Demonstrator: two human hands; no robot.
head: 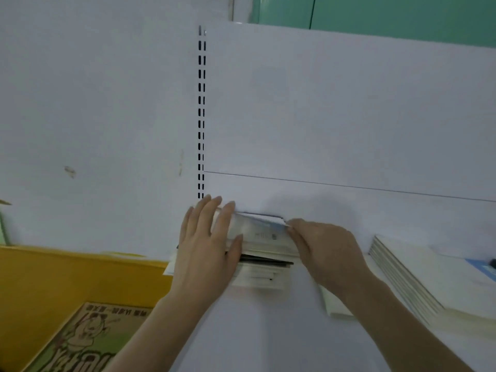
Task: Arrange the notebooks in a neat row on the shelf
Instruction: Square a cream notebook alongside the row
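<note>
White notebooks (261, 242) stacked flat, spines facing viewer

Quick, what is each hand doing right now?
Left hand: open, fingers straight, pressed against the left side of the notebook stack.
Right hand: curled on the stack's right side, gripping it.

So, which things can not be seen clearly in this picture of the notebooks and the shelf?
- Head view: the left hand and right hand cover both ends of the middle notebooks, so their count is unclear.
- The print on the top notebook is too blurred to read.
- The right stack is cut off by the picture's right edge.
- The comic cover is cut off at the bottom.
- The shelf front edge is out of view.
</note>
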